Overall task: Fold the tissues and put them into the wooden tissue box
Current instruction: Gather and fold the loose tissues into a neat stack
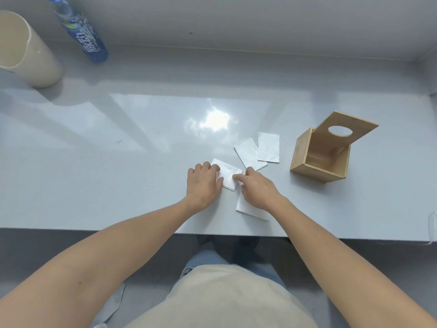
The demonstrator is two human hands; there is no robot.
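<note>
Left hand [203, 183] and right hand [254, 188] are pressed flat on a tissue [227, 175] mid-fold near the worktop's [118, 162] front edge. Two folded tissues [259, 151] are parked beside the wooden tissue box [305, 159], which looks empty, lid up, so nothing's been loaded yet.

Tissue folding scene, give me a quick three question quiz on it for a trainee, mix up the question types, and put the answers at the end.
1. True or false: the wooden tissue box already has folded tissues inside.
2. Multiple choice: where does the box's lid with the round hole sit? A) flat and closed on top B) tilted up, propped on the box C) lying on the table apart from the box
3. Short answer: which hands are touching the tissue being folded?

Key
1. False: the visible interior looks empty, and two folded tissues lie on the table beside it.
2. B
3. Both: the left hand and the right hand press on it.
</note>
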